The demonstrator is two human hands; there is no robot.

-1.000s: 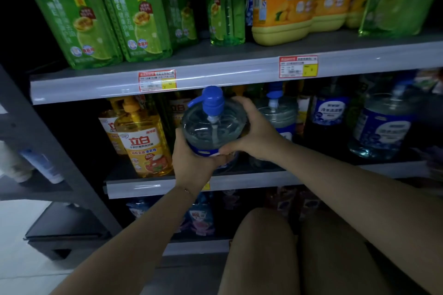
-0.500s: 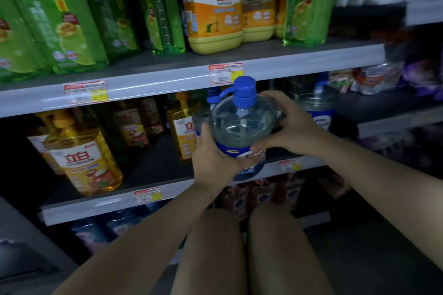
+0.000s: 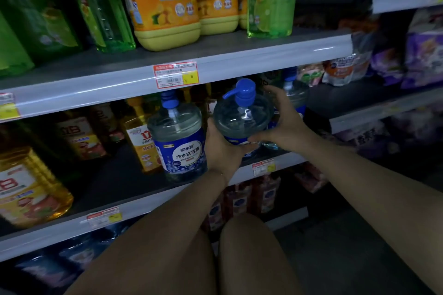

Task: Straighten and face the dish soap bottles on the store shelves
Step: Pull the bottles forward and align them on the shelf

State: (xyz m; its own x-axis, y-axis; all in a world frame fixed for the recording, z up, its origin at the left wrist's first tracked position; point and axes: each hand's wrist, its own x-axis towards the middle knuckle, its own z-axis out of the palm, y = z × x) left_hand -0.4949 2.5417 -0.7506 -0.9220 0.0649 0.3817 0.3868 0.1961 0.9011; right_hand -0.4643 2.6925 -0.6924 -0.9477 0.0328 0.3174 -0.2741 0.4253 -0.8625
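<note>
Centre frame, the pump bottle (image 3: 242, 120) is at the front edge of the middle shelf (image 3: 153, 201). The left hand (image 3: 223, 148) cups its lower left side and the right hand (image 3: 285, 124) wraps the right. That two-sided grip is for turning it, I'd judge. It stands upright with the spout pointing frame-left, and the label seems mostly hidden behind fingers.

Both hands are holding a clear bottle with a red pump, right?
No: the pump is blue, not red, as the head view shows. The left hand and right hand do hold the clear bottle.
</note>
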